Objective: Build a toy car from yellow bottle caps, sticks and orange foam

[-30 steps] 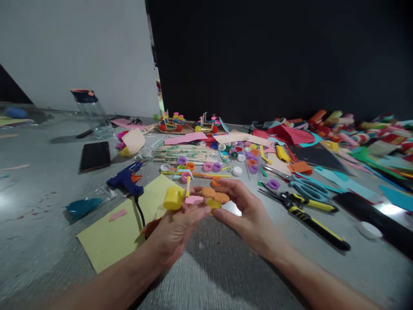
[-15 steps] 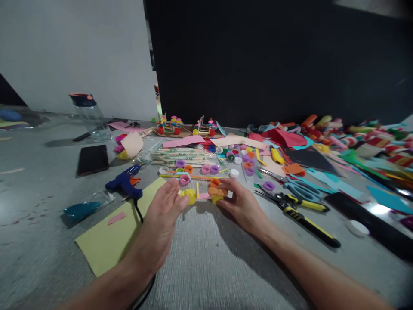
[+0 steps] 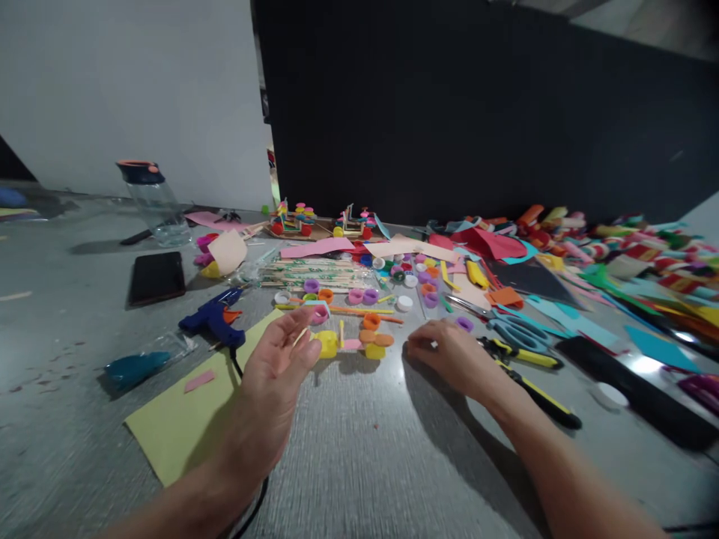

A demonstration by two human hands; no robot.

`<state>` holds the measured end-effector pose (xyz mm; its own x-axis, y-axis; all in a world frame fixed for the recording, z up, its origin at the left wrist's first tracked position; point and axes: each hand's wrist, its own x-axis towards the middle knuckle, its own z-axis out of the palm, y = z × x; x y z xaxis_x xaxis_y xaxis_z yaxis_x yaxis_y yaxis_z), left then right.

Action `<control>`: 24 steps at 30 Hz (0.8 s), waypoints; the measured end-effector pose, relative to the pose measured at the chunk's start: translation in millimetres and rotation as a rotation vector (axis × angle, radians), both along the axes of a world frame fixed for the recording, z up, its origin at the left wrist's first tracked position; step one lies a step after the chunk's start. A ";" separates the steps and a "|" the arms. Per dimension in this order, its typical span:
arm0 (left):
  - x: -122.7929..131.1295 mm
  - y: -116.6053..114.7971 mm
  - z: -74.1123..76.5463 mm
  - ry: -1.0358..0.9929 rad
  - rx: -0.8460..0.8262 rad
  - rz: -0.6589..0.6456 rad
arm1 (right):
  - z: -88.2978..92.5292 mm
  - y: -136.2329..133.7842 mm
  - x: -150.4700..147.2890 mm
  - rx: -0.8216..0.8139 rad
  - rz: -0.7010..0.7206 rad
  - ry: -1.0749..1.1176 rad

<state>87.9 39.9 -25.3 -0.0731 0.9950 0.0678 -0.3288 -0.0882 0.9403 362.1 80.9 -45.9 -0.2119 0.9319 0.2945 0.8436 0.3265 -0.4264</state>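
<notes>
A small craft model (image 3: 353, 344) of yellow caps, a pink strip, an upright yellow stick and orange pieces is at the middle of the grey table (image 3: 348, 464). My left hand (image 3: 281, 359) is at its left end, thumb and fingers around the yellow cap (image 3: 326, 344); the fingers behind it are partly hidden. To the right of the model, my right hand (image 3: 449, 355) rests near the table with curled fingers, apart from the model, and nothing shows in it. An orange cap (image 3: 371, 322) sits just behind the orange piece (image 3: 377, 339).
A blue glue gun (image 3: 213, 322) and yellow-green paper (image 3: 180, 427) lie left. Pliers (image 3: 542, 397) and scissors (image 3: 520, 333) lie right. Bundled sticks (image 3: 314, 273), bottle caps and two small models (image 3: 293, 221) are behind. A bottle (image 3: 154, 202) stands at the back left.
My right hand has let go of the model's right end and moved right, toward the pliers. My left hand stays at the left end. The view has shifted slightly.
</notes>
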 end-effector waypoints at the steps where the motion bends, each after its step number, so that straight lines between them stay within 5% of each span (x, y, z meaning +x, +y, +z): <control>1: 0.2 -0.1 0.1 0.005 0.024 0.000 | -2.6 1.0 -0.9 0.006 0.002 -0.009; 7: -0.7 -12.1 8.6 0.143 0.171 -0.060 | 15.4 -12.4 -13.4 0.124 0.047 0.103; 11: 2.8 -27.4 8.6 0.125 -0.102 -0.471 | 37.7 -47.5 -40.5 0.237 0.256 0.224; 15: 13.1 -34.1 3.7 -0.284 -0.297 -0.718 | 29.6 -71.3 -70.7 0.318 0.533 0.205; 20: 13.3 -31.6 5.7 -0.519 -0.440 -0.689 | 7.4 -74.8 -95.7 0.435 0.617 -0.061; 24: 2.7 -24.3 13.0 -0.522 -0.427 -0.631 | 10.5 -63.4 -109.6 0.416 0.591 -0.325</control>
<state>90.6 15.6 -12.3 0.5731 0.7940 -0.2029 -0.5898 0.5715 0.5705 252.6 17.5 -35.4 -0.7722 0.4653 0.4326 0.5421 0.8377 0.0667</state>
